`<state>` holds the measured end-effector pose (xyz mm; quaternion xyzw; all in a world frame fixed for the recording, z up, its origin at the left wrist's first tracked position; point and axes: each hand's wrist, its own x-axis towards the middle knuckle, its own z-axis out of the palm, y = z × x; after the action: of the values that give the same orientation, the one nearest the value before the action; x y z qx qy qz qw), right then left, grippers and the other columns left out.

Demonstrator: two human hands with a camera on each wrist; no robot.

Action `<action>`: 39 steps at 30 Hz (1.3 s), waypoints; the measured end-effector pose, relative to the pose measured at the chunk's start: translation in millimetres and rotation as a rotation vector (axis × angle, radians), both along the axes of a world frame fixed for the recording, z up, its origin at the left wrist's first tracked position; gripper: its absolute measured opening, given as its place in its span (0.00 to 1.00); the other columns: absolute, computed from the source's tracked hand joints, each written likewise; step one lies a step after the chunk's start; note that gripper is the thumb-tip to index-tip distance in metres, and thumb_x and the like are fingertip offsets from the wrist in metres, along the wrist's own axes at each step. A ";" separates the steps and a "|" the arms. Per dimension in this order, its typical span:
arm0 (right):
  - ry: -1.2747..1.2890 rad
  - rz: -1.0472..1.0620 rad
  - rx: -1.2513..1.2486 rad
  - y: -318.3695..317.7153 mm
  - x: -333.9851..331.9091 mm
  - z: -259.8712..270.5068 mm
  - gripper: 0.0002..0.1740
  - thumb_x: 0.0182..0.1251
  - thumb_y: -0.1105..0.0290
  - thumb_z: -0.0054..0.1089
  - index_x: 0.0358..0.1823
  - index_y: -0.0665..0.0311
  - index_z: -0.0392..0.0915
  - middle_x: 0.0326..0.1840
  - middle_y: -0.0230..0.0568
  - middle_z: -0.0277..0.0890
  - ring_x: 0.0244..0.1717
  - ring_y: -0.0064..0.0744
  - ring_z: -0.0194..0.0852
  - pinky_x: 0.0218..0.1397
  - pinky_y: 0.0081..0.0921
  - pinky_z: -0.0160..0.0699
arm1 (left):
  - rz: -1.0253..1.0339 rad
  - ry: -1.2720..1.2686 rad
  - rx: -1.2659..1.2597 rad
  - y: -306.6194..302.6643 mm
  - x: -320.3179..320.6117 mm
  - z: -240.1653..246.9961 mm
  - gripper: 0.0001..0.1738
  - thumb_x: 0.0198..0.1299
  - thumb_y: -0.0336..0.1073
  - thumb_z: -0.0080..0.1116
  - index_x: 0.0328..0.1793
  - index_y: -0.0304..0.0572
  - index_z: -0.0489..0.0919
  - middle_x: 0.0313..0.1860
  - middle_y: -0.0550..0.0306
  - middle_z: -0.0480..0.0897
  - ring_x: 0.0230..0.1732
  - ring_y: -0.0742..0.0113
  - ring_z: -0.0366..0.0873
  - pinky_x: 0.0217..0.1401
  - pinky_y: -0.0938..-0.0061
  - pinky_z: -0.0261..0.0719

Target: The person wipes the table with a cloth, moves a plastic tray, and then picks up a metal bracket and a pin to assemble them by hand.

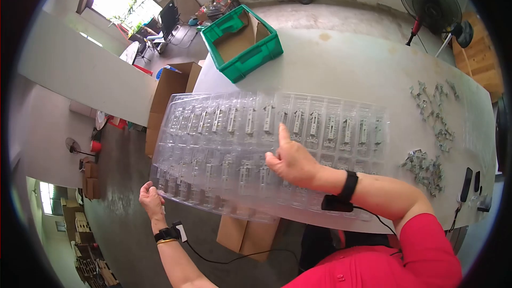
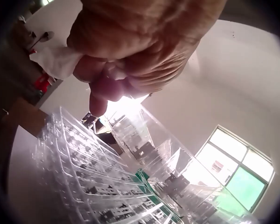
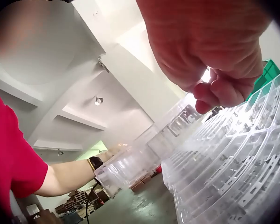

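Note:
The left hand (image 1: pixel 152 201) pinches the front left corner of a clear compartment tray (image 1: pixel 184 201), raised at a slant in the right wrist view. Beneath and beside it are more clear trays (image 3: pixel 242 135), with slim metal parts (image 1: pixel 268 120) in their compartments. Over the middle, the right hand (image 1: pixel 296 164) extends its index finger to the tray surface while its other fingers curl in; whether the fingertip touches is unclear. In the left wrist view the left hand (image 2: pixel 140 42) hides part of its grip on the corner.
A green crate (image 1: pixel 248 58) with cardboard inside stands at the table's back left. Loose metal parts (image 1: pixel 424 170) lie in piles on the right of the white table (image 1: pixel 341 64). Cardboard boxes (image 1: pixel 173 88) stand beside and below the table; a fan (image 1: pixel 429 5) is behind.

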<state>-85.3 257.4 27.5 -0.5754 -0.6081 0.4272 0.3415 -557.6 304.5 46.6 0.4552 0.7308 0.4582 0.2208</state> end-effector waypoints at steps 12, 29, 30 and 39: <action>0.015 0.010 -0.060 47.3 -58.8 -31.7 0.53 0.72 0.58 0.56 0.73 0.94 0.31 0.34 0.69 0.79 0.38 0.61 0.82 0.47 0.43 0.81 | 0.015 0.031 0.005 69.0 -56.7 -53.9 0.18 0.65 0.26 0.48 0.59 0.27 0.76 0.32 0.56 0.80 0.13 0.78 0.67 0.14 0.81 0.65; -0.005 0.100 -0.151 39.8 -44.9 2.3 0.53 0.69 0.60 0.58 0.74 0.93 0.34 0.40 0.75 0.78 0.44 0.64 0.82 0.53 0.47 0.79 | 0.132 0.085 -0.123 92.8 -70.4 -67.4 0.19 0.70 0.38 0.57 0.58 0.28 0.75 0.30 0.53 0.81 0.10 0.75 0.67 0.09 0.79 0.62; 0.027 0.106 -0.128 34.1 -34.6 7.4 0.52 0.70 0.60 0.58 0.76 0.88 0.34 0.38 0.65 0.80 0.38 0.55 0.83 0.48 0.41 0.81 | 0.129 0.084 -0.121 90.3 -69.7 -66.6 0.19 0.70 0.38 0.57 0.58 0.28 0.75 0.30 0.53 0.81 0.10 0.75 0.67 0.09 0.79 0.62; 0.264 -0.063 -0.494 -84.7 134.5 129.5 0.23 0.75 0.69 0.56 0.67 0.68 0.66 0.31 0.35 0.81 0.27 0.19 0.81 0.29 0.19 0.79 | 0.039 0.021 -0.148 -39.0 27.9 -75.7 0.12 0.71 0.39 0.56 0.45 0.37 0.78 0.24 0.60 0.76 0.11 0.79 0.62 0.11 0.80 0.55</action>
<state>49.2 172.7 157.0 -0.5992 -0.4178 0.6228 0.2802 -529.7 265.5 -29.1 0.4282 0.7736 0.4023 0.2373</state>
